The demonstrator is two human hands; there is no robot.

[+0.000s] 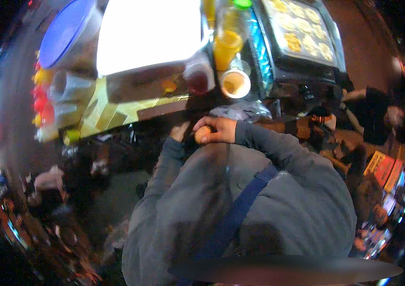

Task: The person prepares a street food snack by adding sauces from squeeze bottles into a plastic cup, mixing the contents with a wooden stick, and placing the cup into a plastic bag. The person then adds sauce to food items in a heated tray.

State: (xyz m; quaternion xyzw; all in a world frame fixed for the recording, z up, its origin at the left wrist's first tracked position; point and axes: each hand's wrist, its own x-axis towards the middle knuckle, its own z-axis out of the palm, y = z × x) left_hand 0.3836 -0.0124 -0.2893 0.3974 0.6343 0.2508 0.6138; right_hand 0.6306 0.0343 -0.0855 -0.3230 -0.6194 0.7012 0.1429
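Note:
My right hand [224, 130] is curled around a rounded orange-brown, egg-like object [203, 135], held close to my jacket front. Just left of it is my left hand [180, 131], partly lost in shadow; I cannot tell whether its fingers hold anything. A crumpled clear plastic bag [242, 110] lies just beyond my right hand. Past that stand a white cup [236, 93] with an orange-tan inside and a clear cup [199, 80] with dark red contents. Behind them is a bottle of yellow liquid [227, 50].
At the upper right, a griddle [279, 69] carries several pale food pieces. A bright white panel [149, 35], blue-lidded tub [64, 34], clear cups [69, 85] and red and yellow squeeze bottles [39, 96] stand left. People [377, 111] are nearby; an orange box or sign [384, 169] bears writing.

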